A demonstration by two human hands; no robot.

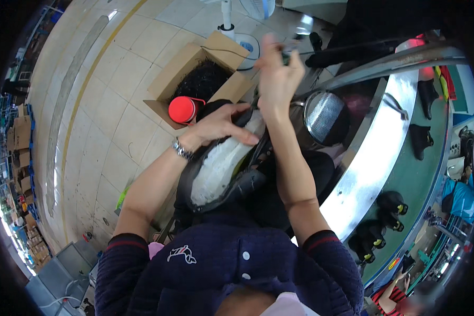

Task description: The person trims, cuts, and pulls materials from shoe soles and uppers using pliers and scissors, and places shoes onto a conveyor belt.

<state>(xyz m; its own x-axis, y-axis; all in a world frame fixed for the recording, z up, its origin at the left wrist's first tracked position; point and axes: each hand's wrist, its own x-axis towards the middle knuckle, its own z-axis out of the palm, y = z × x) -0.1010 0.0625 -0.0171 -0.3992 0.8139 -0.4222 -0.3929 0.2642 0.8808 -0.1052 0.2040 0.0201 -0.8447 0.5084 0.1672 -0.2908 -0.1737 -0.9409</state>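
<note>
From my remote seat I see an open cardboard box (221, 50) on the tiled floor (102, 100), holding tangled black strands (203, 79), with a red-topped container (182, 109) at its near corner. Over the lap is a dark shoe (218, 171) with a whitish face; my left hand (218, 125) has its grip closed on it. My right hand (280, 79) is raised and blurred, so I cannot tell its grip. Rightward, beyond a shiny metal strip (371, 168), dark footwear (420, 141) sits on the green table (418, 179).

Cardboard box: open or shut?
Open. The cardboard box has its flaps splayed outward, showing dark tangled material inside.
</note>
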